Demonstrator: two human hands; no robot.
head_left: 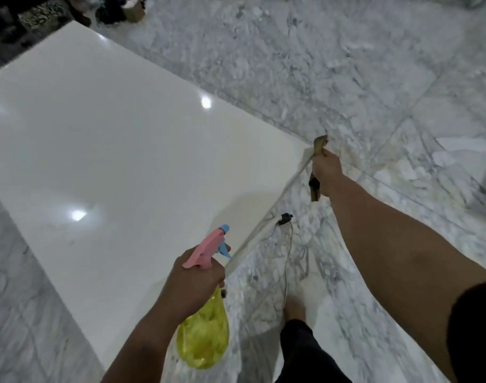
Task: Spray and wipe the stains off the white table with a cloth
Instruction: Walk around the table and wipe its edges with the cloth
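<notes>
The left hand (pixel 193 283) grips the light yellow spray bottle (pixel 201 338) by its pink neck over the glossy, probably slippery white table's (pixel 112 150) near edge, while the right hand (pixel 326 171) clutches the soft, limp cloth (pixel 319 145) bunched at the right corner.

place: home-like room | cues: grey marble floor (pixel 346 78); glossy white table (pixel 112 147); clutter (pixel 120 11) along far edge

Bare forearms, a black short sleeve (pixel 476 327), black trousers (pixel 305 352), one bare foot (pixel 294 308).
</notes>
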